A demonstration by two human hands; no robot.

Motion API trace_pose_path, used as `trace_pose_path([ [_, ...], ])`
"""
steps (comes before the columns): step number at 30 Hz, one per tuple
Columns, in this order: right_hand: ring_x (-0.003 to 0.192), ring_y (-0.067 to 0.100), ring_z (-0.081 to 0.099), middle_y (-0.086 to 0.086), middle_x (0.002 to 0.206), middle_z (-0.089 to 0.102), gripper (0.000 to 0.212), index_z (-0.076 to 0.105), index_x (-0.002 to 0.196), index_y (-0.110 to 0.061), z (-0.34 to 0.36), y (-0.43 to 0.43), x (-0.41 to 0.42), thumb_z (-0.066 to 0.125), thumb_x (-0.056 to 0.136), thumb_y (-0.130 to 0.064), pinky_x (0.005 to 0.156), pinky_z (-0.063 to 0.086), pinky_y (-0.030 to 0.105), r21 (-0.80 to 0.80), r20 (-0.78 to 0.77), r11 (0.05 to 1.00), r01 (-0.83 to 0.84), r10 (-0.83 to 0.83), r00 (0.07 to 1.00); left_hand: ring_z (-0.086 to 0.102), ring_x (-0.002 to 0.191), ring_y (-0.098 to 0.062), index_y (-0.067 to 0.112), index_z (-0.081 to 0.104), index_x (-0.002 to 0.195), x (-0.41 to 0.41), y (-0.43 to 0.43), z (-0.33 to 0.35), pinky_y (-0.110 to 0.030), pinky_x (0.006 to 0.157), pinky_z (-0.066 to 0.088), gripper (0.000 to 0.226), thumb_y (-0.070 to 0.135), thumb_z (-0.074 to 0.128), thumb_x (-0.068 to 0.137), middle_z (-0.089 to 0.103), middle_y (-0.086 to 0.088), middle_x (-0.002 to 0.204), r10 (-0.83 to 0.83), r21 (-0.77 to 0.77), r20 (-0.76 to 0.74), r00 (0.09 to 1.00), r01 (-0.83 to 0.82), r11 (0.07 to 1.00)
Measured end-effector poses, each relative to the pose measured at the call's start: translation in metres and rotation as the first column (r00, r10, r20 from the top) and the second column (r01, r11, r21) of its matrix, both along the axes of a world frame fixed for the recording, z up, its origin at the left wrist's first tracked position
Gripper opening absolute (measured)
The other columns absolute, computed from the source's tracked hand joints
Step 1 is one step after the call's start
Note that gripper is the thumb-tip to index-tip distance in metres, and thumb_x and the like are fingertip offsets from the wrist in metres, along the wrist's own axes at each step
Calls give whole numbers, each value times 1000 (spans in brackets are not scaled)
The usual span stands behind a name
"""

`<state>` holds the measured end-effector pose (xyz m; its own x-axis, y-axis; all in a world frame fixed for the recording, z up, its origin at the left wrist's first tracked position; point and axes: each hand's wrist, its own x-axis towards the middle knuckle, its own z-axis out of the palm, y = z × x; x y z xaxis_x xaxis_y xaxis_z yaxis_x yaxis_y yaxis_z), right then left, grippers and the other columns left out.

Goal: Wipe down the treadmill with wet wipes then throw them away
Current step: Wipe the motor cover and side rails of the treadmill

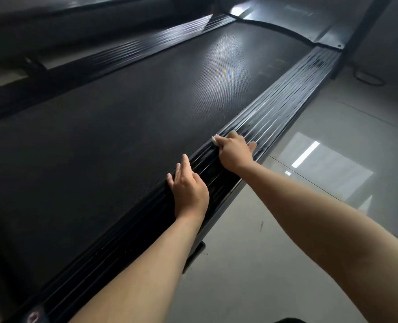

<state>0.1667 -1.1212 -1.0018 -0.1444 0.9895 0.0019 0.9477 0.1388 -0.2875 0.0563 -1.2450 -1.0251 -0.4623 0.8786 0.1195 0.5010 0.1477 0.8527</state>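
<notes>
- My right hand [234,152] is curled over a white wet wipe [214,140] and presses it onto the ribbed right side rail [286,99] of the treadmill [123,124]; only a small edge of the wipe shows at the left of my knuckles.
- My thumb reaches to the rail's outer right edge, just above the floor [251,264].
- My left hand [188,187] lies nearer to me, fingers straight and loosely spread, flat on the inner edge where the rail meets the black belt [88,159]; it holds nothing.
- My 2 hands are near each other on the same rail but apart.
- Beyond the wipe the rail runs bare to the far end, where it meets the motor cover [284,22].
- Left of my hands the belt lies wide and open, across to the 2nd ribbed rail [146,43] on the far left.
- Right of the rail is glossy grey floor, with a dark cable [368,79] far off.
</notes>
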Motion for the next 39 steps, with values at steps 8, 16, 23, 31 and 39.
trace_pose_path([
  [8,96,15,46,-13,94,40,34,54,129,-57,-6,-100,-13,43,102,-40,82,26,40,105,-40,931,-350,356,934,47,139,-25,6,46,150,-8,-6,14,-43,123,23,53,-4,35,99,53,-12,148,21,29,205,979,-28,999],
  [16,108,17,48,-5,104,43,37,60,127,-39,-11,-89,46,38,102,-23,88,19,39,72,-201,990,117,-100,974,5,155,-23,20,22,161,-25,-52,17,-42,126,11,65,26,46,100,14,-6,169,-348,-294,-327,879,256,921],
  [23,105,20,43,-4,110,47,36,58,127,-35,-29,-161,-8,43,96,-23,86,23,34,165,-237,986,18,22,971,-2,156,-20,24,19,161,-38,-82,12,-42,127,6,64,49,37,105,7,-3,170,-403,-393,-407,819,242,887],
  [31,103,20,44,-4,110,48,42,59,134,-35,-39,-168,-3,41,97,-26,88,32,37,224,-302,973,-48,116,946,1,156,-22,33,25,159,-37,-86,9,-44,125,6,59,50,37,103,11,-4,170,-411,-369,-460,787,251,895],
  [39,111,18,52,-10,105,44,40,71,121,-26,-42,-151,-16,49,96,-4,109,41,33,-66,-843,954,292,-209,496,31,147,-23,27,47,150,-34,-94,4,-49,122,18,61,49,33,95,40,-2,159,-450,-274,-616,647,360,892],
])
